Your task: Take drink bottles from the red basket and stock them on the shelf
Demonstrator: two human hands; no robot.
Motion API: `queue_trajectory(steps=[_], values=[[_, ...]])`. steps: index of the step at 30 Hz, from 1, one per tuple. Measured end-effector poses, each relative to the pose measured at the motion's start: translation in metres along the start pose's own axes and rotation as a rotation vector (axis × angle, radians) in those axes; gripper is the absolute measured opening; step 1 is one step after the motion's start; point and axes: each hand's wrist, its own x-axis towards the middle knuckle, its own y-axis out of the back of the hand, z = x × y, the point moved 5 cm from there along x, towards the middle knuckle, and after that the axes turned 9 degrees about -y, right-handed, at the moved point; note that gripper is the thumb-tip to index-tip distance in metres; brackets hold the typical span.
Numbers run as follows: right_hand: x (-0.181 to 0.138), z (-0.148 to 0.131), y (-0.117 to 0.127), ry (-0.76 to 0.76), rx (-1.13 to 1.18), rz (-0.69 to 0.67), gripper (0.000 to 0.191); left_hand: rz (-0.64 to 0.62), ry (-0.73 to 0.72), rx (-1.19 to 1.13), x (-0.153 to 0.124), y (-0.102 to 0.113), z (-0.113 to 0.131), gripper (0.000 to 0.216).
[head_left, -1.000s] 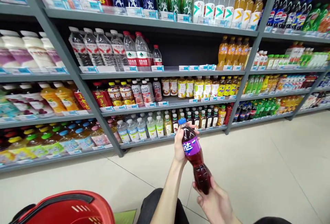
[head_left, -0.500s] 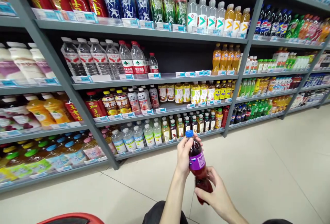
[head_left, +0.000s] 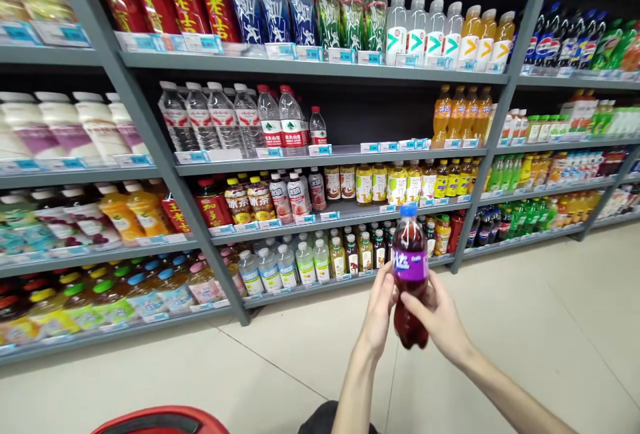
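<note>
The right hand (head_left: 444, 326) grips the waist of a dark red drink bottle (head_left: 411, 264), thumb across its front. The left hand (head_left: 379, 311) is at its other side, fingers curled; whether they grip is unclear. The bottle stands upright in mid-air before the drinks shelves (head_left: 330, 161), above the pale floor (head_left: 525, 327).

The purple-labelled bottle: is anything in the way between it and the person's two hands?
Nothing visible. The right hand grips the purple-labelled bottle directly, thumb across its front; the left hand is against its side. The shelves stand beyond.
</note>
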Motion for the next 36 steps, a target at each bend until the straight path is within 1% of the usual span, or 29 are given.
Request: queue_trajectory(steps=[2,4,6,8,10,14,20,25,27,29,33,36], values=[[0.020,-0.020,-0.005,0.091,-0.003,0.060,0.048,-0.036,0.042,0.007,-0.001,-0.001,-0.003,0.065],[0.037,-0.038,-0.013,0.170,0.000,0.078,0.044,-0.012,0.040,-0.017,-0.001,0.000,-0.003,0.067],[0.050,-0.050,-0.022,0.212,0.034,0.060,0.044,0.040,-0.017,-0.074,0.001,0.002,0.001,0.068],[0.059,-0.058,-0.032,0.216,0.092,0.026,0.047,0.079,-0.084,-0.135,0.004,0.006,0.007,0.064],[0.064,-0.061,-0.042,0.195,0.145,-0.009,0.049,0.110,-0.125,-0.185,0.006,0.011,0.013,0.060],[0.071,-0.062,-0.059,0.177,0.195,-0.050,0.047,0.157,-0.134,-0.216,0.009,0.021,0.018,0.054],[0.080,-0.061,-0.072,0.185,0.219,-0.111,0.048,0.222,-0.216,-0.236,0.012,0.033,0.020,0.059],[0.086,-0.063,-0.082,0.201,0.209,-0.195,0.046,0.269,-0.236,-0.240,0.011,0.038,0.019,0.065],[0.089,-0.064,-0.086,0.182,0.214,-0.239,0.049,0.320,-0.287,-0.198,0.010,0.040,0.020,0.069],[0.092,-0.065,-0.091,0.133,0.240,-0.309,0.053,0.392,-0.350,-0.114,0.009,0.043,0.023,0.072],[0.095,-0.068,-0.102,0.015,0.245,-0.465,0.052,0.508,-0.434,0.034,0.005,0.048,0.028,0.076],[0.096,-0.071,-0.107,-0.025,0.245,-0.536,0.051,0.567,-0.474,0.076,0.002,0.050,0.032,0.075]])
